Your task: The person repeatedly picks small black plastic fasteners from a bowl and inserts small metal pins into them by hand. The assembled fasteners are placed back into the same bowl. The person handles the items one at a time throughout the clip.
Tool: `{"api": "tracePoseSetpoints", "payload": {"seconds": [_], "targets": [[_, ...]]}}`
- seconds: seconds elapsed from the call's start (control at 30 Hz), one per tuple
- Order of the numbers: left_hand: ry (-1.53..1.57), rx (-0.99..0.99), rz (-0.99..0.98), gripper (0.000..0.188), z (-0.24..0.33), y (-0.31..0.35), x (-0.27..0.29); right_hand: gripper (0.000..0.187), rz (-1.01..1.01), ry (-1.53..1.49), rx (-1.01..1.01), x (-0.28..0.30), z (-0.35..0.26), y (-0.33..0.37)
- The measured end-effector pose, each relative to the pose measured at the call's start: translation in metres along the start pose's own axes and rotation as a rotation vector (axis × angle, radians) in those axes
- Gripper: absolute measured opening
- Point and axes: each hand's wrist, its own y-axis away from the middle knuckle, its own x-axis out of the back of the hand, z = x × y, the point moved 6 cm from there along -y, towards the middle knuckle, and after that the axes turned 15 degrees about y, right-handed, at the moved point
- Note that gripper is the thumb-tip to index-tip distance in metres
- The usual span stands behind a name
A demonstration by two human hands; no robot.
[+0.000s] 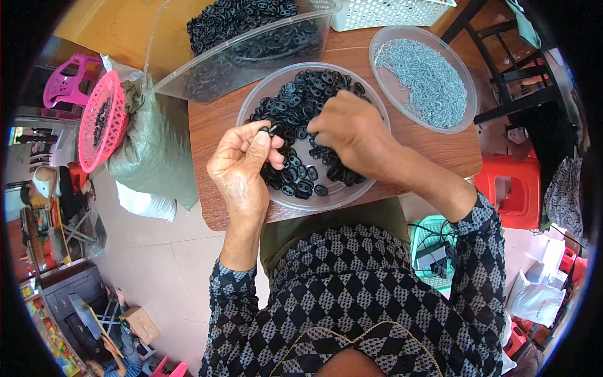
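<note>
Left hand [242,157]: thumb and fingertips pinched together on small black piece [265,130], held above left side of round clear tub [330,202]. Right hand [353,129]: fingers curled above loose black parts [303,172] in tub; whether it grips anything, cannot tell.

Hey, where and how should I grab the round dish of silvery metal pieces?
Probably by opposite stretches of the rim of the clear dish, two-handed, reaching in from the near side and keeping it level: it is wide, round and shows no handle, and the silvery pieces lie loose in it. Leave room on the left, where the bowl sits close by.
</note>
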Motion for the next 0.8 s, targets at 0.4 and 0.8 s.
{"api": "tracePoseSetpoints", "payload": {"seconds": [0.4,0.8], "targets": [[-0.014,-0.059,0.025,0.019,0.008,0.004,0.012,0.013,-0.110,0.074,0.083,-0.016,-0.010,0.010],[-0.008,-0.071,0.057,0.019,0.009,0.010,0.018,0.014,0.088,0.134,-0.043,0.023,0.010,-0.002]]}}
